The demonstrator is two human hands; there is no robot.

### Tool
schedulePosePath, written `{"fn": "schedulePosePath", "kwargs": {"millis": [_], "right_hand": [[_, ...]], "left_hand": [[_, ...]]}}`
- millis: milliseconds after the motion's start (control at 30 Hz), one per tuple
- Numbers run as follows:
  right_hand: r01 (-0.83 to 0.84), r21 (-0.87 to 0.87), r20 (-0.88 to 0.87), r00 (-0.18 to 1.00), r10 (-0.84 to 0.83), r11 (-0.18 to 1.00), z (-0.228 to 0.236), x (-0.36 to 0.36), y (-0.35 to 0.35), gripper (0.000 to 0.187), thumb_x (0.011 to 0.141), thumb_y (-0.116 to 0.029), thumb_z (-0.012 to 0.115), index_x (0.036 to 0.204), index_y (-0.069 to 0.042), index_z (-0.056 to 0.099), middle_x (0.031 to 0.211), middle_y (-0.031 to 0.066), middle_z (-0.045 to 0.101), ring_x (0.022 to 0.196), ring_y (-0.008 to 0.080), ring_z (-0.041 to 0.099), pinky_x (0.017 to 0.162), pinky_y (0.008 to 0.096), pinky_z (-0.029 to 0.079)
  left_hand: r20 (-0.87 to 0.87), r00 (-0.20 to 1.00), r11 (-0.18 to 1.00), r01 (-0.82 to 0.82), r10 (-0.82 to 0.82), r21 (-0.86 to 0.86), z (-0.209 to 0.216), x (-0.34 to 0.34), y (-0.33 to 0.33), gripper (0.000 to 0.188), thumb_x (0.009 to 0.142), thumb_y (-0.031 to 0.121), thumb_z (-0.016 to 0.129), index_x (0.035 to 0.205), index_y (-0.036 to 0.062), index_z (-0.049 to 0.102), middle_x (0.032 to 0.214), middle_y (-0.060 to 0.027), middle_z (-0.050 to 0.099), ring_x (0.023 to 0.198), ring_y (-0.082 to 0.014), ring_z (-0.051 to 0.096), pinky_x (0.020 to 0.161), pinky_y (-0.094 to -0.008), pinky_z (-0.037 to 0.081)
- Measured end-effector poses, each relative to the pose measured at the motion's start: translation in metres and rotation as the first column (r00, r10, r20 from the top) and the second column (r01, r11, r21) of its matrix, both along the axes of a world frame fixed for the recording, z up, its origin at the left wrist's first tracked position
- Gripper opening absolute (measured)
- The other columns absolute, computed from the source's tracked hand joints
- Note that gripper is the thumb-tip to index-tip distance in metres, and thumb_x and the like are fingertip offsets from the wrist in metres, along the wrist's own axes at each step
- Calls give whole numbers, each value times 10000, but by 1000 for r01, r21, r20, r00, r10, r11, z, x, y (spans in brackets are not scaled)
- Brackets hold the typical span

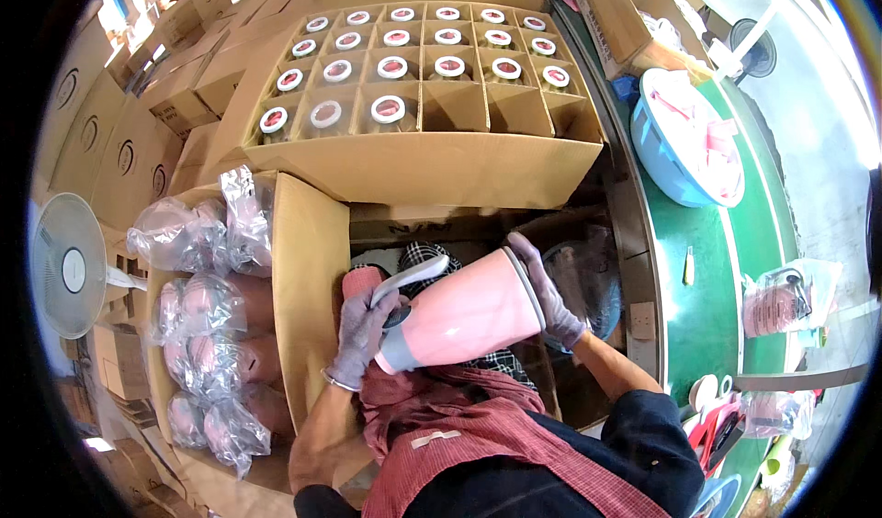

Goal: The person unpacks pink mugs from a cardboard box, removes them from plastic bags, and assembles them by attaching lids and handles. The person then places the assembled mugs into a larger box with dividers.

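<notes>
A pink tumbler (469,311) with a pale handle and a grey band at its narrow end lies tilted across my lap. My left hand (358,330), in a greyish-purple glove, grips it at the narrow end, close by the handle. At the wide end, my gloved right hand (544,288) presses along the dark rim, its fingers partly hidden behind the tumbler. Just left of my left arm stands an open carton (312,279) with several pink tumblers in clear plastic bags (216,302).
Ahead is a divided carton (423,160) of jars with white-rimmed lids, some of its front-right cells without jars. A green workbench (675,261) runs along my right, carrying a blue basin (675,164) and bagged items. A fan (69,265) stands far left, near stacked cartons (138,155).
</notes>
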State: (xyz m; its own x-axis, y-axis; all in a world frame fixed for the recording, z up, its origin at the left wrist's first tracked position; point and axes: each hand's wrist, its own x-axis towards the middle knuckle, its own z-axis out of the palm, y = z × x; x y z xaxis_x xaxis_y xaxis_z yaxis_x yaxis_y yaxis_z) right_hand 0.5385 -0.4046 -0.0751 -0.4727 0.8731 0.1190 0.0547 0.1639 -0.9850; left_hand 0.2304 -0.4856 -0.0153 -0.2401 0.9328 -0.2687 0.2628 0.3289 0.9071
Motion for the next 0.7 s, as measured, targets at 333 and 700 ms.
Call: {"fn": "schedulePosePath", "kwargs": {"millis": [333,700], "right_hand": [[-73,-134,-80,995,63,988,-11,-2,13,604,1029,-417,426,1488,-46,304,1452,111,418,1324,232,404,1144,365,286],[-3,142,142,990,-17,990,49,-22,24,541,1046,-344,361,1474,-14,337,1501,175,353,1426,266,292,1185,364,192]], "left_hand": [[-106,994,995,4,7,103,1,-2,4,210,822,188,702,932,10,713,748,-129,675,686,-203,659,657,-341,514],[72,997,996,-42,37,73,2,-4,-3,191,822,141,634,938,14,718,805,-151,700,750,-205,686,677,-304,517]]}}
